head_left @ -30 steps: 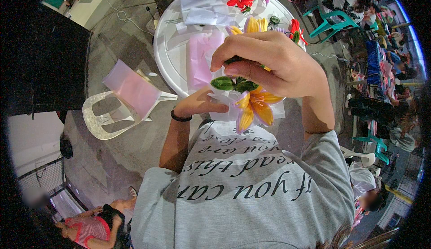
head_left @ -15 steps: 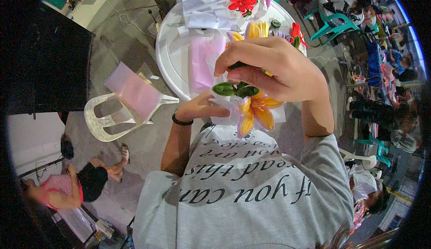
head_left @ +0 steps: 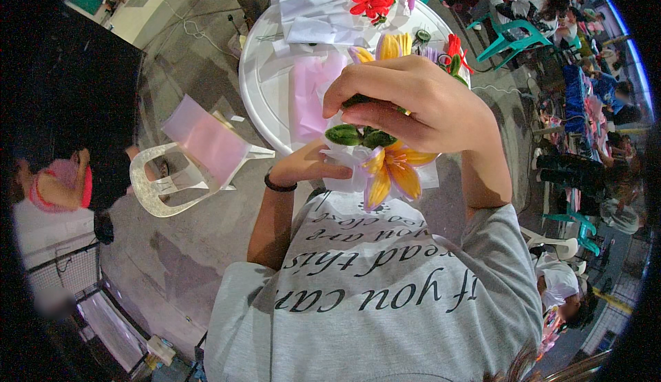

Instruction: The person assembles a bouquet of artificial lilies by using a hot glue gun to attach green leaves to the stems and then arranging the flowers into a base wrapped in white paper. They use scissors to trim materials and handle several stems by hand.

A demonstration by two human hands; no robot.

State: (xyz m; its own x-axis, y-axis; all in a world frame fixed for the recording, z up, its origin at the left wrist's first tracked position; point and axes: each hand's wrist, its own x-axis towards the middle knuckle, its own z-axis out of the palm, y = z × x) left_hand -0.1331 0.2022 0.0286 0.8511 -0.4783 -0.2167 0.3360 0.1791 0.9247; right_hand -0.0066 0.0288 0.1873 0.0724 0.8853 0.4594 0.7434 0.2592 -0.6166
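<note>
A bouquet of yellow and purple lily-like flowers [head_left: 394, 177] with green leaves [head_left: 344, 135] is in front of my chest, with white wrapping paper around its lower part. My left hand [head_left: 310, 166] grips the wrapped part from the left, its thumb stretched across the paper. Above the bouquet, my right hand [head_left: 416, 103] is curled, thumb and index finger closed around dark green foliage. That hand covers much of the bouquet's middle. Beyond it, more yellow petals [head_left: 394, 46] show at the top.
A round white table [head_left: 256, 72] holds white paper sheets [head_left: 317, 17], pink wrapping sheets [head_left: 313, 96], red flowers [head_left: 372, 1] and a tape-like roll [head_left: 422, 36]. At left, a white plastic chair [head_left: 162, 206] bears a pink translucent sheet [head_left: 206, 137]. Green chairs [head_left: 513, 41] and people are at right.
My right hand has shifted slightly left over the bouquet; my left hand stays in place. The person in pink at the left has moved up the picture, passing behind the white chair.
</note>
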